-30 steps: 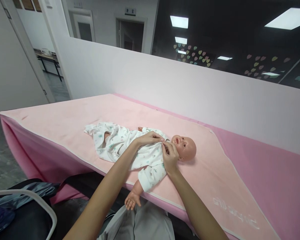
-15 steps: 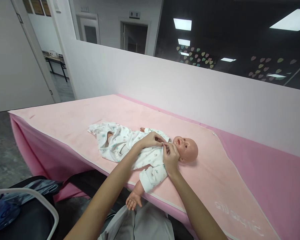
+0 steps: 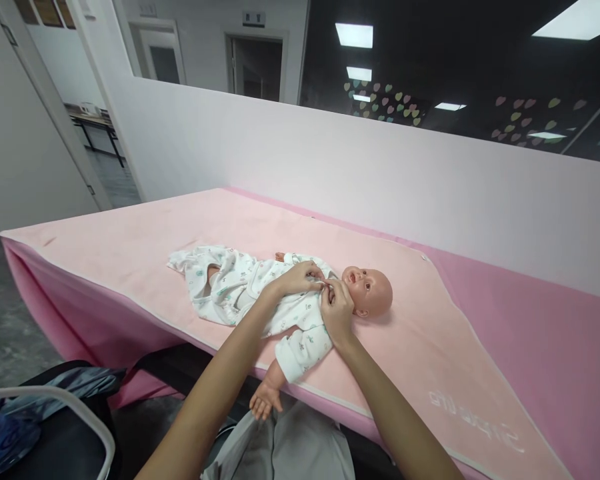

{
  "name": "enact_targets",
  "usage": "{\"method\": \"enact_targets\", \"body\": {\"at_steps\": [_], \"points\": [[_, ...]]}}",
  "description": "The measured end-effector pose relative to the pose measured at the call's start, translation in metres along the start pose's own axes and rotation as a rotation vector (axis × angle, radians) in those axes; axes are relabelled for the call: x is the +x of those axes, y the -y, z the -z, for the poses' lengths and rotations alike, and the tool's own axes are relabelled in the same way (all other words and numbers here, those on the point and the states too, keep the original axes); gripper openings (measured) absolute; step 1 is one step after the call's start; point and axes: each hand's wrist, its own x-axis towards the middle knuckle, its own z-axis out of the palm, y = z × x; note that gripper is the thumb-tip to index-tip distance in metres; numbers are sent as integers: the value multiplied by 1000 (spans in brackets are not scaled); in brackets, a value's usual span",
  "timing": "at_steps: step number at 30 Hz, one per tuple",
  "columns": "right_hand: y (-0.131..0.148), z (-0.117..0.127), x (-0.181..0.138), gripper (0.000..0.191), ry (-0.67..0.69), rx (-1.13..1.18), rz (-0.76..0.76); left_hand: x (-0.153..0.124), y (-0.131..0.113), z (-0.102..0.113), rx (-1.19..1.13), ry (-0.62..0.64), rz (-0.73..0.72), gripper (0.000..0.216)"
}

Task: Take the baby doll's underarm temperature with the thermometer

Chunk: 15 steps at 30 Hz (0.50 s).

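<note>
Both forearms reach up from the lower edge of the view and converge over the upper chest of a baby doll (image 3: 369,293), just below its chin. The left forearm slants up to the right, and the left hand (image 3: 299,279) is bent over the chest with its back upward and its fingers curled toward the neckline. The right forearm slants up to the left, the right hand (image 3: 338,311) raised beside the doll's neck, fingers folded inward. The fingertips of the two hands meet, pinching the front edge of the white printed garment (image 3: 300,319); the exact bit gripped is too small to make out. The doll lies face up on a pale pink mat (image 3: 420,373) covering the bench (image 3: 545,293), head toward the right, its nearer arm extending past the bench's front edge.
</note>
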Motion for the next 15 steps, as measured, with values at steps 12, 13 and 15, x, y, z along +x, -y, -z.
{"method": "enact_targets", "body": {"at_steps": [12,13,15], "points": [[2,1,1,20,-3,17,-22,-1,4,0,-105,43,-61,24],[2,0,0,21,3,16,-24,-1,4,0,-107,48,-58,24],[0,-1,0,22,16,9,-23,-1,3,0,-109,56,-48,24]]}}
